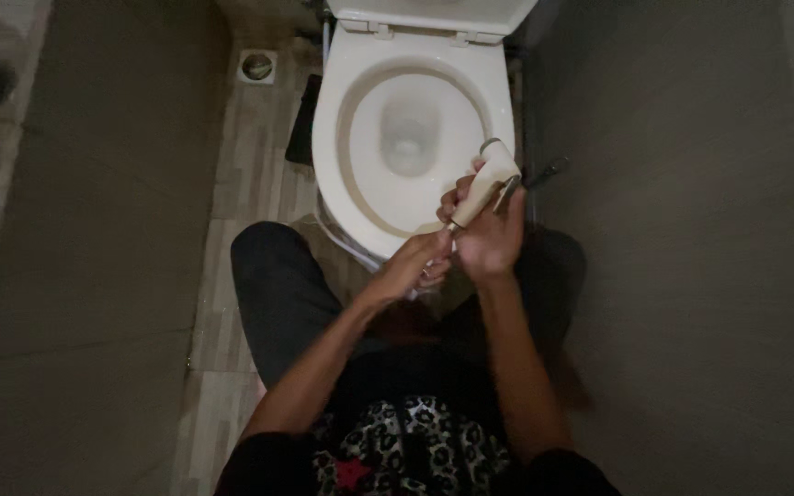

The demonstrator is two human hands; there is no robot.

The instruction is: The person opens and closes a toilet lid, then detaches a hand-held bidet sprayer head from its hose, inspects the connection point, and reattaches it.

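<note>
head view: right hand (489,241) clenched round a white bidet sprayer (487,182), just over the near right rim of the toilet bowl (342,174) | sprayer's long axis slants up-right, nozzle end away from the body | left hand (423,260) pinching at its lower end, both hands touching | floor drain (256,66) far left

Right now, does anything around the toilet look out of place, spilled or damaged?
Nothing stands out. The toilet looks intact with its seat down. The right hand grips a white bidet sprayer; the left hand touches its lower end.
</note>
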